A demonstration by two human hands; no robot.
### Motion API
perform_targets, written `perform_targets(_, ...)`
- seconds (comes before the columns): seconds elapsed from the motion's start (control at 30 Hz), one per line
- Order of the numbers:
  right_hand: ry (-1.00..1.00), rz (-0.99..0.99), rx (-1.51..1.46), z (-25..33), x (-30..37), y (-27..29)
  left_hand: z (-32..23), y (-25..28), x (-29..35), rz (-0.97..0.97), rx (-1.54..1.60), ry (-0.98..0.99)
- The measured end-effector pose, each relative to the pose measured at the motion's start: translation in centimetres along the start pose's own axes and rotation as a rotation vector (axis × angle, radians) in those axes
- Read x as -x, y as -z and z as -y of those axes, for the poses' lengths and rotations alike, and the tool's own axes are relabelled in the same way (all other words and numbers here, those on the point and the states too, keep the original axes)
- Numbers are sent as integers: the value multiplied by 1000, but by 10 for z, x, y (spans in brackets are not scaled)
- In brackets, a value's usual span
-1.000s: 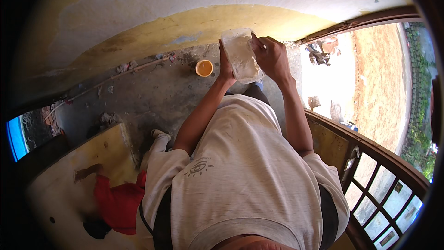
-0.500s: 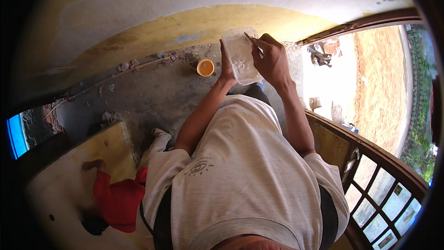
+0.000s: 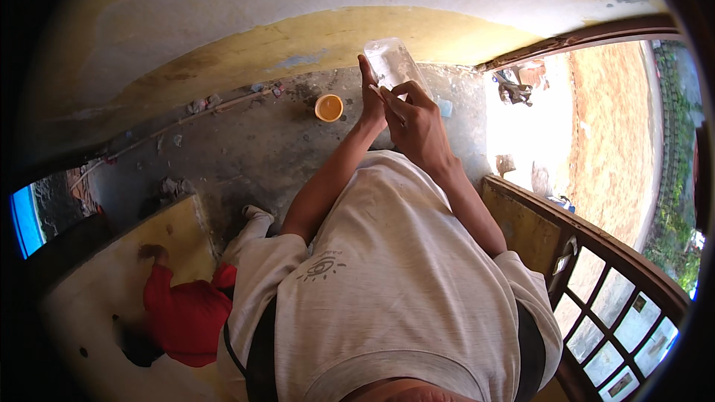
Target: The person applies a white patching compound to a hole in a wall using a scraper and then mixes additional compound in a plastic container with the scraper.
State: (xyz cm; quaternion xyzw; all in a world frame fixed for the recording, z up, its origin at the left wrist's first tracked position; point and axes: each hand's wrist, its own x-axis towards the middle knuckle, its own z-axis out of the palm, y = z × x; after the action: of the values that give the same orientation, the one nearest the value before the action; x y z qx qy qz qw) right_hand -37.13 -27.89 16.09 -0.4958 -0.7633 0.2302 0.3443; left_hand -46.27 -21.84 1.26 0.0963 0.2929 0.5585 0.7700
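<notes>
A clear plastic container [image 3: 393, 65] with whitish smears inside is held up in front of me near the wall. My left hand [image 3: 372, 100] grips its left side, with the thumb up along the edge. My right hand [image 3: 418, 126] is closed around a thin, narrow tool [image 3: 381, 91], mostly hidden by the fingers, so its exact kind does not show. The tool's end is at the container's near left edge, close to my left hand. The right hand covers the container's near part.
On the concrete floor [image 3: 246, 145] stands a small orange tub [image 3: 328, 108] with orange-brown contents. A patchy yellow and white wall [image 3: 357, 26] rises ahead. At the lower left, a person in red [image 3: 190, 320] works at a low wall. A brown-framed doorway [image 3: 596, 24] opens brightly at right.
My right hand has drawn toward me and left, from the container's far edge to its near left side. The container has shifted and tilted. The person in red has moved slightly left.
</notes>
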Motion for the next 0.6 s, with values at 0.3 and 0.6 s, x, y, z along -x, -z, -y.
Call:
perform_targets(0.3,-40,-41,-64,0,6,12,2,-5,-3,-41,0,-16)
perform_targets(0.6,-25,16,-11,10,18,9,3,-4,-1,-64,-16,32)
